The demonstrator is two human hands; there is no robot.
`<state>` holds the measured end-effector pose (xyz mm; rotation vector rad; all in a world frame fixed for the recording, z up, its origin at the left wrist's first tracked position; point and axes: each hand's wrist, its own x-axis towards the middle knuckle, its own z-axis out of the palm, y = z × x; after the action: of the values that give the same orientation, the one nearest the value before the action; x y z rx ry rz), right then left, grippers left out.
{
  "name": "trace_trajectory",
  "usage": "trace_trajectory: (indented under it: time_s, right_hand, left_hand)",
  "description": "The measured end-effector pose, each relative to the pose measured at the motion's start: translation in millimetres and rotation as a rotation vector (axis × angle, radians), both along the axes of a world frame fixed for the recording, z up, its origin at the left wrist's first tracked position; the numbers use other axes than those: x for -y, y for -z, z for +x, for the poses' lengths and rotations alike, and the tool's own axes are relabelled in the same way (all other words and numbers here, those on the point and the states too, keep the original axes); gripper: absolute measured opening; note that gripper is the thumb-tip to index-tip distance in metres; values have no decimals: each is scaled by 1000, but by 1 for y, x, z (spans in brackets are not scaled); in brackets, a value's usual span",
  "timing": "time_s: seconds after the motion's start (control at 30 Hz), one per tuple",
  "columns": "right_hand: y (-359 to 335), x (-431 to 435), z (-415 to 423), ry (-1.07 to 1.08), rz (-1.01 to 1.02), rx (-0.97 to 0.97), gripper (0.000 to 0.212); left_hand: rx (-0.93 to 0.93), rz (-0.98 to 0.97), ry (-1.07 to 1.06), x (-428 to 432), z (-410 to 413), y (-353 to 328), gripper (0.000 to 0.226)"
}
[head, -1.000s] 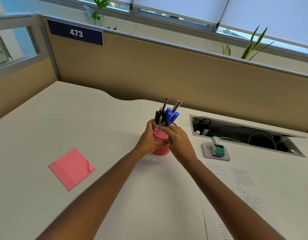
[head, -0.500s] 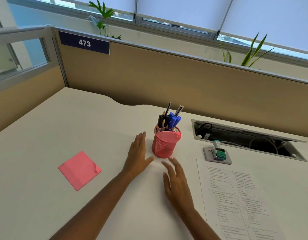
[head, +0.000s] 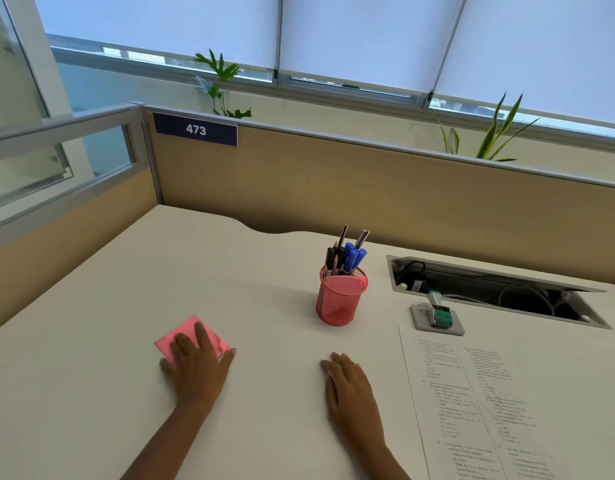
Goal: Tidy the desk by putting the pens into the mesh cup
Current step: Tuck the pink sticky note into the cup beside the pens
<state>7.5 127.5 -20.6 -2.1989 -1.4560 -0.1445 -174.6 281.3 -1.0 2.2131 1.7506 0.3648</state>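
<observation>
A second ago both hands were wrapped round the mesh cup; now they have let go and drawn back toward the person, well apart from it. The left hand is released, fingers straight and spread, resting on the pink note pad; the right hand lies flat and relaxed on the bare surface, holding nothing, just left of the printed sheet. The pens stand bunched in the cup, blue caps and dark barrels showing above its rim; the cup stands upright near the middle of the surface, left of the cable well. No loose pen shows on the surface; so the task looks done, and the left hand on the pad seems extra tidying rather than pen work.
</observation>
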Motion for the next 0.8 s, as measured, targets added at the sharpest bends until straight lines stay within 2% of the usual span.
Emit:
trace_trajectory:
  time_s: [0.1,0.23,0.33,0.43,0.5,0.57,0.63,0.73,0.8]
  right_hand:
    - [-2,2,-2,16,20,-23,31]
    - [-5,4,-6,24,37,-42,33]
    - [-6,7,-7,32,-4,-79,34]
    - [-4,8,-4,-12,7,-209,39]
    - [-12,7,-2,-35,12,-342,45]
    - [-26,4,-1,-62,55,-517,34]
    - [-42,-5,0,-53,128,-672,24]
    - [-72,-19,6,-64,153,-889,38]
    - [-93,-26,15,-130,160,-1021,39]
  left_hand:
    - [-40,-15,95,-6,-6,5,66]
    - [-189,88,242,-11,-7,7,54]
    - [-280,236,225,-10,-8,6,45]
    - [-255,388,300,-10,-9,-15,42]
    - [-222,386,274,2,-4,-49,25]
    - [-40,292,262,10,8,-77,14]
    - [217,156,249,19,24,-97,24]
    - [572,48,309,29,52,-119,28]
    - [723,-38,363,31,71,-125,28]
